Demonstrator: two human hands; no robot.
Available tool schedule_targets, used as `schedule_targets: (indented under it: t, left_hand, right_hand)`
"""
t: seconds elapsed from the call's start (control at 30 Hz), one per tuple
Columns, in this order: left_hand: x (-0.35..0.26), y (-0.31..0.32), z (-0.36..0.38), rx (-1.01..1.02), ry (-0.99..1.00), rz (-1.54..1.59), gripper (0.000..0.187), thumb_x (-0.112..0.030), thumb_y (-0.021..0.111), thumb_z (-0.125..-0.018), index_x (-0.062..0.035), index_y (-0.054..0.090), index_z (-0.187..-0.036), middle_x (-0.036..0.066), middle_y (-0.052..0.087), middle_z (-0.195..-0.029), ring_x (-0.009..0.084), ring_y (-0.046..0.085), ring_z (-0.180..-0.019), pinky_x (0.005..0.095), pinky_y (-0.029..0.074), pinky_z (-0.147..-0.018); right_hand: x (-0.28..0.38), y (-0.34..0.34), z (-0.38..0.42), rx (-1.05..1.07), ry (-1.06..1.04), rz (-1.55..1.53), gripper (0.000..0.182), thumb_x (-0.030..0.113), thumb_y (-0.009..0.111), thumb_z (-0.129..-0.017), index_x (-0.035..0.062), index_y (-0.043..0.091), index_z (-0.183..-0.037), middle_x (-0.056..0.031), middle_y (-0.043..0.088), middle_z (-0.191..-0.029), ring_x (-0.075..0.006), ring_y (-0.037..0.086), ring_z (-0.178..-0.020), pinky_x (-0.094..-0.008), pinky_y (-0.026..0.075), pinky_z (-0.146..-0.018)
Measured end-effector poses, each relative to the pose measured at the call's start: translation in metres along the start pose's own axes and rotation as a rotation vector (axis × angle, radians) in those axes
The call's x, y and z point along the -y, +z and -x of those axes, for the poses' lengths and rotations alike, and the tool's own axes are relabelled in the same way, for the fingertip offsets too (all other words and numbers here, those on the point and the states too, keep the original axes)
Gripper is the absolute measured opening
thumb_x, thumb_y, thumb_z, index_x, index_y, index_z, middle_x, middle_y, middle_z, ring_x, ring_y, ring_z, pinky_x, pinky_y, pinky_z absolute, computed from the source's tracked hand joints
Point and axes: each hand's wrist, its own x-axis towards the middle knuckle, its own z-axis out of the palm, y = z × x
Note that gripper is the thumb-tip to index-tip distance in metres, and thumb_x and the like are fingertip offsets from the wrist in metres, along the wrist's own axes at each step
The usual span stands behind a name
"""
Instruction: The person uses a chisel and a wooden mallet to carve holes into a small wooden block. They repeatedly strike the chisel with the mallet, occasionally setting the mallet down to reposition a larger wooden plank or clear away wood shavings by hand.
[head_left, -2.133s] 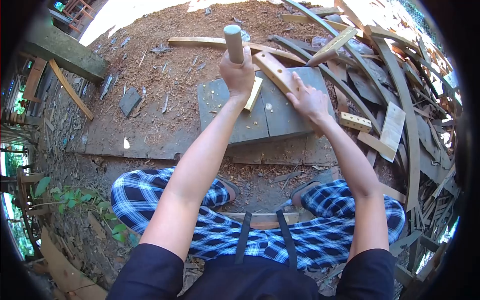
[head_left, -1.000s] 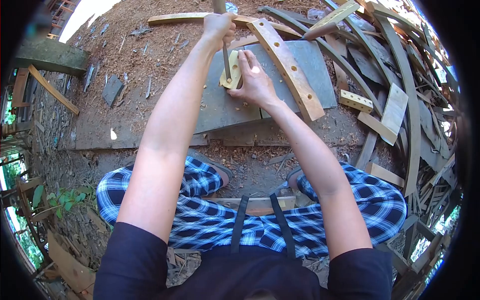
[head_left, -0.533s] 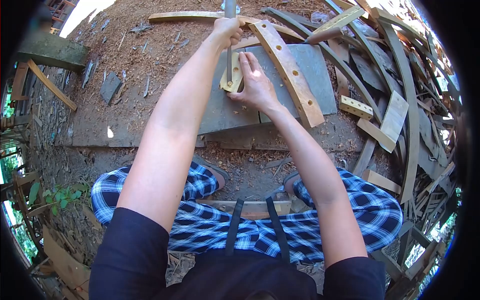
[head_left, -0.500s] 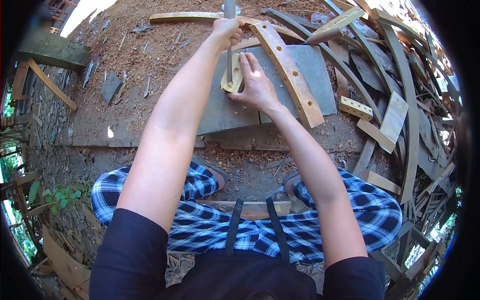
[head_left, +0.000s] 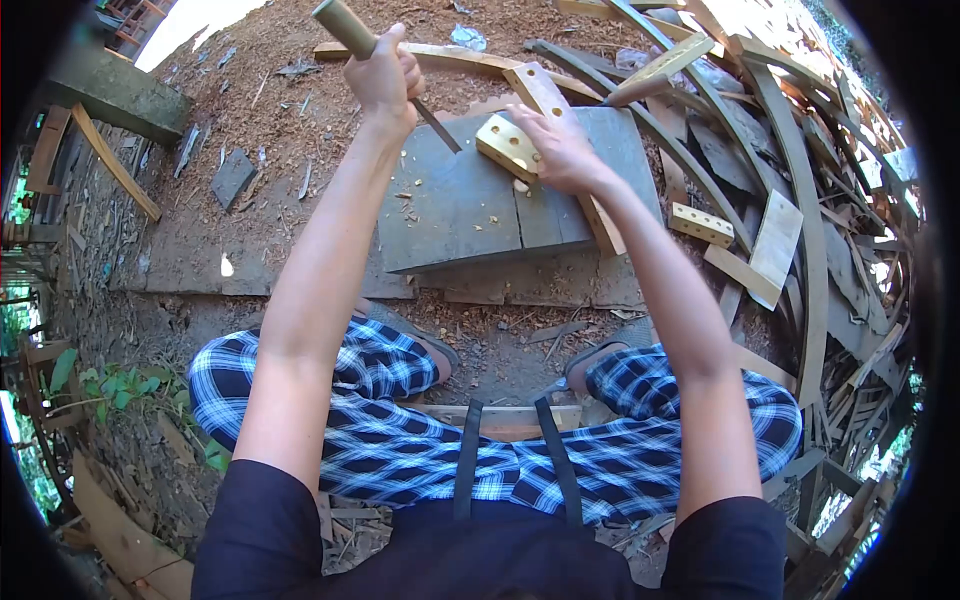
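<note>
My left hand (head_left: 383, 78) is wrapped around a chisel (head_left: 345, 25), its thick round handle slanting up to the left. The chisel's narrow metal blade points down to the right, its tip at or just above the grey slab (head_left: 450, 225). A short pale wooden block (head_left: 505, 143) with round holes in its top face sits tilted over the slab. My right hand (head_left: 560, 150) grips this block's right end, its fingers partly covering it. Under and behind that hand runs a longer, slightly curved wooden piece (head_left: 538, 88) with holes, partly hidden.
Small wood chips lie on the slab. A second short holed block (head_left: 702, 225) lies on the right, near a pale board (head_left: 778, 245). Long curved strips (head_left: 820, 290) and scrap wood pile up at the far right. A stone beam (head_left: 115, 95) stands at the left.
The chisel has come out of the short block's hole and tilted, its handle going left. My right hand has moved the block right and turned it, close against the long piece.
</note>
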Motion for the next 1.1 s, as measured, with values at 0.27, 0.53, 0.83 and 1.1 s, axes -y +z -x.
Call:
schedule_targets:
  t: [0.27,0.53,0.83,1.1]
  left_hand:
    - [0.008,0.024,0.018,0.11,-0.02,-0.029,0.034,-0.014,0.064,-0.089,-0.0126,0.04,-0.064,-0.005,0.033,-0.049,0.0045,0.027,-0.037,0.0247,0.018,-0.036]
    - [0.026,0.034,0.029,0.204,-0.001,-0.109,0.035,-0.014,0.065,-0.088,-0.0121,0.04,-0.064,-0.004,0.036,-0.049,0.0046,0.028,-0.036,0.025,0.018,-0.035]
    - [0.045,0.036,0.028,0.195,-0.016,-0.149,0.036,-0.014,0.064,-0.089,-0.0108,0.042,-0.061,-0.004,0.035,-0.048,0.0048,0.028,-0.035,0.0247,0.017,-0.035]
    - [0.047,0.036,0.023,0.137,0.033,-0.137,0.036,-0.014,0.064,-0.089,-0.0096,0.043,-0.061,-0.004,0.036,-0.048,0.0052,0.028,-0.035,0.025,0.018,-0.035]
  right_hand:
    - [0.011,0.053,0.021,-0.329,0.256,-0.165,0.068,0.013,0.074,-0.074,0.0034,0.045,-0.134,-0.0168,0.054,-0.128,-0.0331,0.052,-0.12,-0.0399,0.043,-0.102]
    - [0.03,0.067,0.021,-0.232,0.115,-0.267,0.063,0.011,0.077,-0.072,0.0042,0.05,-0.129,-0.017,0.059,-0.122,-0.0335,0.057,-0.116,-0.039,0.046,-0.1]
    - [0.018,0.063,0.016,-0.273,0.011,-0.263,0.054,0.008,0.077,-0.072,0.0052,0.055,-0.121,-0.0135,0.061,-0.117,-0.033,0.06,-0.108,-0.0398,0.049,-0.093]
    - [0.019,0.06,0.014,-0.271,-0.006,-0.28,0.053,0.006,0.074,-0.073,0.0048,0.055,-0.122,-0.0133,0.061,-0.119,-0.033,0.06,-0.11,-0.0393,0.049,-0.094]
